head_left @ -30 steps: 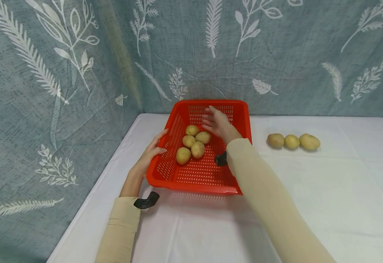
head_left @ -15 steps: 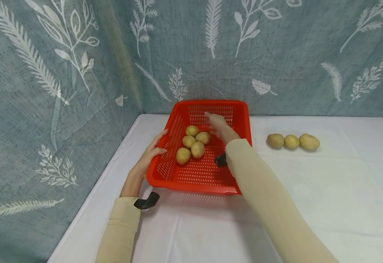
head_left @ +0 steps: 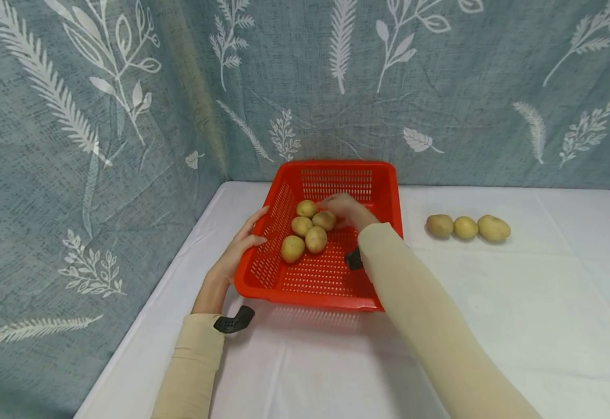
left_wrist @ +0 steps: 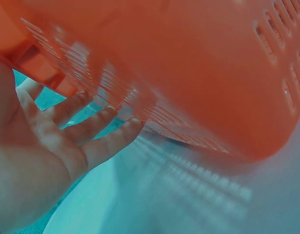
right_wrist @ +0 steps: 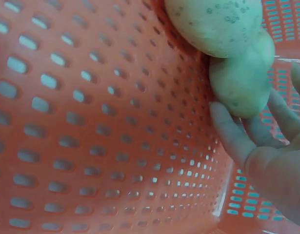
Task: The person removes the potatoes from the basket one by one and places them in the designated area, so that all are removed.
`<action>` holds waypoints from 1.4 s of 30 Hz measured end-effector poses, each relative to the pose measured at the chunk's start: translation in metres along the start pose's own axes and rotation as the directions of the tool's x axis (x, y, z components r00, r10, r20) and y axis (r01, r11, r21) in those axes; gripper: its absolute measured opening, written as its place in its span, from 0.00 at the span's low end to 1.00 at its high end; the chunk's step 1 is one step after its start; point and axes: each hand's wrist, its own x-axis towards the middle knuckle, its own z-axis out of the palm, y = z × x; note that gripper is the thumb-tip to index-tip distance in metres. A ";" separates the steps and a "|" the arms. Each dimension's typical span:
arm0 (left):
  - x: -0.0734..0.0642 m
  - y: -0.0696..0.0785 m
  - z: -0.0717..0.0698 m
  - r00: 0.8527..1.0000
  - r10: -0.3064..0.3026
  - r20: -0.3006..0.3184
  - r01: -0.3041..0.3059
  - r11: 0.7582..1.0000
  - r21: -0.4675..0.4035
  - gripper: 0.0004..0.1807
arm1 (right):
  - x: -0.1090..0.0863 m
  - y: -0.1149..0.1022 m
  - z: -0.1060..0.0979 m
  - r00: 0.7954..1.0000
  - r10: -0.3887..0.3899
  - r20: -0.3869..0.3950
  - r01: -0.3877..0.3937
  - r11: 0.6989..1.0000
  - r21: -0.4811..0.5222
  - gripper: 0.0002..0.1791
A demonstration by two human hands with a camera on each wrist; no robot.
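Note:
A red perforated plastic basket (head_left: 310, 301) on the white table holds several potatoes grouped toward its left side. My left hand (head_left: 231, 254) touches the left rim, thumb over the edge. In the left wrist view its fingers (left_wrist: 113, 146) are spread and nearly straight, tips against the slotted outer wall. Inside the basket, my right hand (head_left: 349, 209) is at the rightmost potato (head_left: 324, 220). The right wrist view has fingers (right_wrist: 232, 134) along the near end of that potato (right_wrist: 240, 92), the thumb held apart from it. A larger speckled potato (right_wrist: 215, 24) appears above.
Three more potatoes lie in a row on the table to the right of the basket, a large pale one (head_left: 493, 228) at the end. A blue-green leaf-patterned curtain (head_left: 305, 81) hangs behind and to the left. White cloth (head_left: 524, 308) covers the table.
My right hand, raised above the potatoes with fingers spread, has come down to the rightmost potato in the basket. The left hand has stayed at the rim.

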 end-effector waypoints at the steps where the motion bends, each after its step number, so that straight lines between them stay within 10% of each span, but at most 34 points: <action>1: 0.000 0.000 0.000 1.000 0.000 0.000 0.000 1.000 -0.001 0.39 | 0.000 0.002 -0.001 1.000 -0.014 0.012 0.015 0.999 -0.038 0.22; 10: 0.000 0.000 -0.001 1.000 0.003 0.007 -0.003 1.000 -0.002 0.39 | 0.072 0.038 -0.012 0.992 -0.114 0.061 0.123 0.976 -0.179 0.23; 18: -0.001 0.001 0.000 1.000 0.001 -0.003 -0.001 1.000 -0.002 0.39 | -0.001 0.005 0.002 0.998 -0.062 0.006 0.062 0.973 -0.222 0.22; 42: -0.001 0.000 0.000 1.000 -0.004 -0.011 0.004 1.000 0.009 0.38 | 0.013 0.012 -0.006 0.995 -0.085 -0.054 0.083 0.996 -0.026 0.26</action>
